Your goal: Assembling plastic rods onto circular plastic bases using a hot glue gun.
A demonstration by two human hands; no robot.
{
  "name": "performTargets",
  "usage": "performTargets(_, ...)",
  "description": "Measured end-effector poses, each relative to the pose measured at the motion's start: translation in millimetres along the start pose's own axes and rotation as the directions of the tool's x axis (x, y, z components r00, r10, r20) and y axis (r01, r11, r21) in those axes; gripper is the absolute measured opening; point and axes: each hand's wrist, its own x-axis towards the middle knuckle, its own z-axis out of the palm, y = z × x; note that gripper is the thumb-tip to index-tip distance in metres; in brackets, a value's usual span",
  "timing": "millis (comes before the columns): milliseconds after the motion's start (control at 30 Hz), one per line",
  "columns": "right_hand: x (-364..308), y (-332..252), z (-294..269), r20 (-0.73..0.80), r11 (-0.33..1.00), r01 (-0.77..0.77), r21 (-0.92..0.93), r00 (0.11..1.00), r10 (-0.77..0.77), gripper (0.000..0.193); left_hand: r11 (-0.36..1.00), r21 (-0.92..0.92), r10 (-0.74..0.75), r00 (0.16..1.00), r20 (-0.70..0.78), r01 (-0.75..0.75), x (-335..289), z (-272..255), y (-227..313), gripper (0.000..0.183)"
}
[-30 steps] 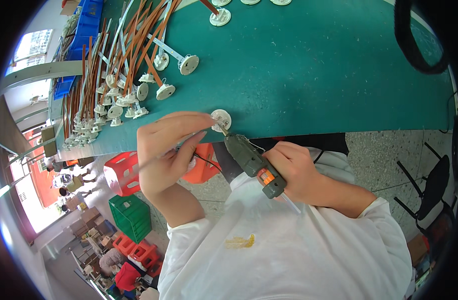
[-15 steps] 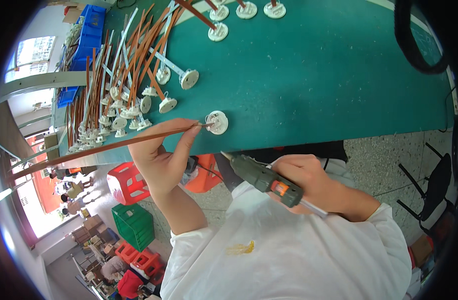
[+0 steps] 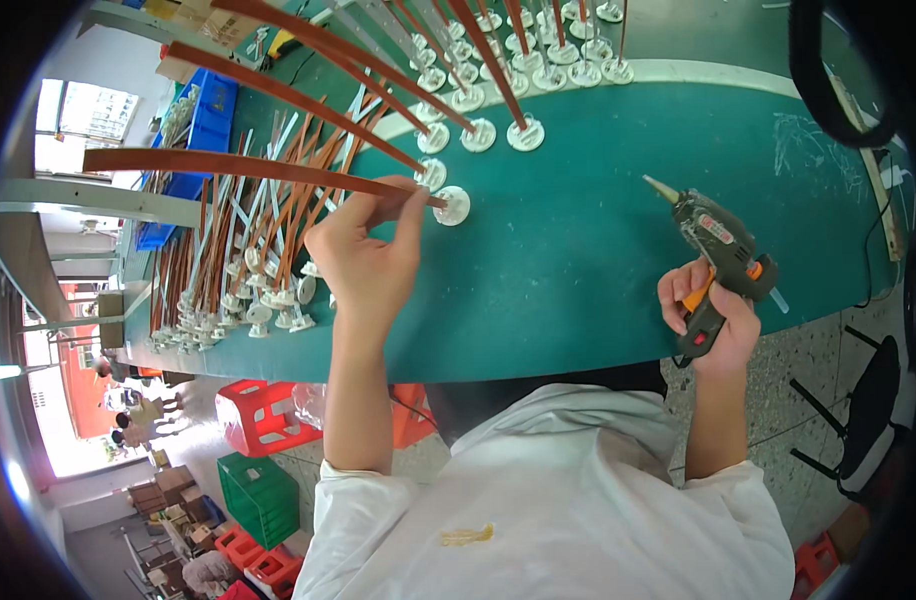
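**Left fingers pinch a brown strip at its round white base; right hand holds a glue gun well apart**

For good work here, the left hand [image 3: 368, 250] should probably pinch low and hold steady, letting the base sit flat so the joint does not twist. The right hand [image 3: 730, 340] does well to hold the hot tip clear of skin, sleeve and strip.

Clock directions are taken from the left fingertips. At ten o'clock, well apart, is a blue bin [image 3: 213, 125]; at eight o'clock lies a heap of strips with white bases [image 3: 278, 297]. The left thumb and fingers grasp the brown strip [image 3: 258, 170] near its lower end, its long free part running out just above nine o'clock. The round white base [image 3: 456, 206] is on the green table [image 3: 578, 300] at three o'clock, just beside the fingertips; whether they touch it cannot be told. A standing strip's base [image 3: 525, 134] is at two o'clock, among other upright pieces. Farthest right, between three and four o'clock, the right fingers are wrapped around the handle of the glue gun [image 3: 718, 235], its nozzle aimed between ten and eleven. Whether the trigger is pressed cannot be told.
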Motion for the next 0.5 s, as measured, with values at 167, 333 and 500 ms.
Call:
performTargets(167, 2, -1, 2, -0.012, 0.999, -0.038, 0.018, 0.999, 0.038, 0.02, 0.991, 0.134, 0.005, 1.0, -0.015, -0.003, 18, 28, 10, 0.004)
performTargets(333, 1, 2, -5, 0.047, 0.997, -0.068, 0.047, 0.997, 0.066, 0.022, 0.984, 0.176, 0.024, 1.0, -0.002, -0.023, 27, 43, 13, 0.004)
performTargets(500, 0, 6, -9, 0.052, 0.997, -0.054, 0.062, 0.997, 0.051, 0.024, 0.972, 0.235, -0.031, 0.999, 0.024, 0.025, 29, 47, 12, 0.008)
